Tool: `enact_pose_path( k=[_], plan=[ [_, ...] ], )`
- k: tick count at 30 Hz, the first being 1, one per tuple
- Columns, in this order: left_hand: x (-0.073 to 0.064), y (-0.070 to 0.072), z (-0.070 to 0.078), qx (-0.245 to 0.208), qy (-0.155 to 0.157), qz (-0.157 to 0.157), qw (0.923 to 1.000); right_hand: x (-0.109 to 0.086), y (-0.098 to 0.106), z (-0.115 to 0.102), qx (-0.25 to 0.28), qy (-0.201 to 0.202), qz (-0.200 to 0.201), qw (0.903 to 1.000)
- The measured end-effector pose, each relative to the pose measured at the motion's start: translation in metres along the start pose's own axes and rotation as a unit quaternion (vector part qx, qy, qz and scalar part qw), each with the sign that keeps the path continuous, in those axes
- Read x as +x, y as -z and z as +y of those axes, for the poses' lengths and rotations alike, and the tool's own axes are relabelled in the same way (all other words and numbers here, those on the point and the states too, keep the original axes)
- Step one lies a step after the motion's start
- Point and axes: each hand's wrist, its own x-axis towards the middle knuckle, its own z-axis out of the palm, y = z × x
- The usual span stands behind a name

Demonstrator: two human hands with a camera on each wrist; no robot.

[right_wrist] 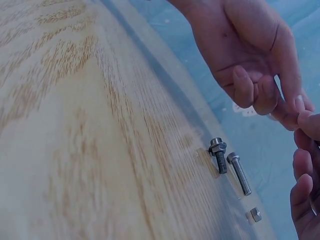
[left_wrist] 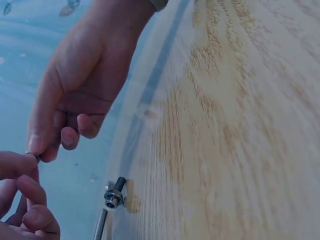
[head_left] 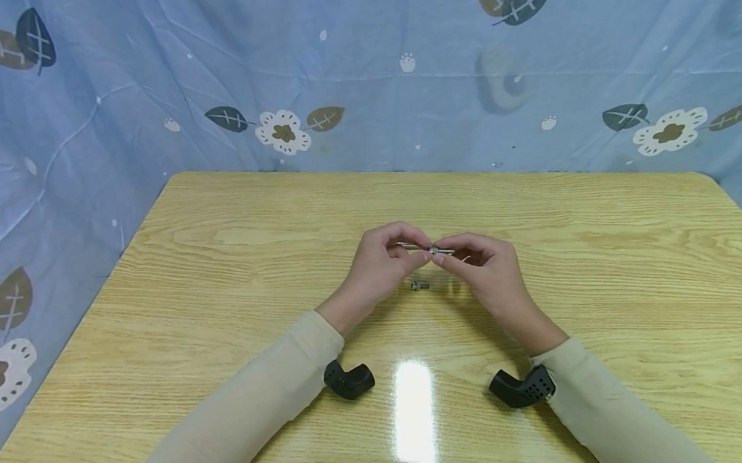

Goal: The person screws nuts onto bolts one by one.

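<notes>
Small silver metal bolt point(head_left: 444, 250), held above the table between both hands, largely hidden by fingertips. At left hand point(head_left: 381, 262) and right hand point(head_left: 497, 270): thumb-and-finger pinch on the bolt from opposite sides. Likeliest fault: slipping or twisting free, owing to smooth metal and scant gripping surface; uneven pull between hands, a second cause. Below, on the pale yellow wood-grain table point(head_left: 250, 295): short dark-grey metal bolt with collar point(right_wrist: 218, 155), longer silver bolt with cylindrical head point(right_wrist: 240, 175), small silver metal nut point(right_wrist: 255, 214). Possible scattering of these through a drop or a brush of lowered fingers. Beyond: blue leaf-patterned curtain point(head_left: 352, 32).
</notes>
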Motion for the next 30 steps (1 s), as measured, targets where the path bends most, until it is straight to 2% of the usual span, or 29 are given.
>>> enact_pose_path(
  k=[8, 11, 30],
  plan=[
    [0.0024, 0.0001, 0.0026, -0.014, 0.048, -0.007, 0.9987, 0.0012, 0.0006, -0.0029, 0.001, -0.011, 0.008, 0.9999],
    [0.0029, 0.0005, 0.0038, -0.013, 0.057, -0.011, 0.9982, 0.0019, 0.0009, -0.0038, 0.006, -0.013, 0.007, 0.9999],
    [0.0038, 0.0005, 0.0048, -0.025, 0.044, -0.004, 0.9987, 0.0029, 0.0003, -0.0044, -0.006, -0.006, 0.008, 0.9999]
  ],
)
